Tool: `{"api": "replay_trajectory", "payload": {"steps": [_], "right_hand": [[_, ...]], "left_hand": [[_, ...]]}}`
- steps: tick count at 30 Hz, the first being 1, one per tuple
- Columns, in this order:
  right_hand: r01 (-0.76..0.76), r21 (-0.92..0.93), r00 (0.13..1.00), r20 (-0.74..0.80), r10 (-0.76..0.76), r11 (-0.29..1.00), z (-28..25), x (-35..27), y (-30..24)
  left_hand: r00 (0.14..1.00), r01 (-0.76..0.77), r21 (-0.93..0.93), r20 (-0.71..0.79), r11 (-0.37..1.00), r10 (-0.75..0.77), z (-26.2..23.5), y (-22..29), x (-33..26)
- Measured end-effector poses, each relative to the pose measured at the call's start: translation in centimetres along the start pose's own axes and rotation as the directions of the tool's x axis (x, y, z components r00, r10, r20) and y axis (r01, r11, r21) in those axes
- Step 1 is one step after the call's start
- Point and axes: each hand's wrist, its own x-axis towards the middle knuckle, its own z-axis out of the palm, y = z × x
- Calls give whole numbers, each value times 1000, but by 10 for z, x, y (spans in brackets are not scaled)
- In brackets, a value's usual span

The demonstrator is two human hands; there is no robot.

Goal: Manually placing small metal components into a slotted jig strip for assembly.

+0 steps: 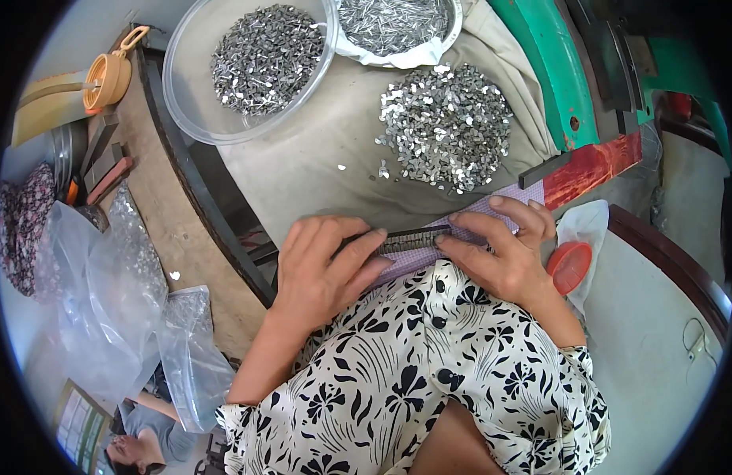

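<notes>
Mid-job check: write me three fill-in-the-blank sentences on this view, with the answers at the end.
The left hand and right hand are at opposite ____ of the narrow dark holder.
In the picture, the loose metal pile lies to the ____ of the clear plastic bowl.
On the pale shirt, the printed flowers are ____.
Missing words: ends; right; black.

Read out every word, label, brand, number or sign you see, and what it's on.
None can be read.
The dark strip between the left hand and right hand, the clear tub and the red cup show no legible lettering; any marks on the clear bags would be too small or blurred.
</notes>
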Motion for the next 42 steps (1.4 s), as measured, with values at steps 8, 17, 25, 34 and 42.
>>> {"api": "replay_trajectory", "payload": {"steps": [8, 17, 25, 34, 42], "right_hand": [[-39, 92, 998, 57, 34, 995, 1, 16, 0], [-120, 133, 992, 62, 113, 984, 0, 3, 9], [-96, -11, 988, -125, 93, 995, 1, 5, 24], [-43, 2, 988, -147, 43, 999, 2, 11, 17], [15, 9, 996, -85, -15, 1000, 10, 20, 6]], "left_hand": [[999, 36, 36, 26, 999, -37, 1, -4, -6], [1000, -2, -7, 12, 1000, 2, 9, 2, 0], [995, -80, 102, -45, 992, 85, 15, 2, 25], [999, -30, 48, -11, 998, 31, 13, 3, 25], [977, -212, 220, 24, 952, 212, 15, 2, 23]]}}
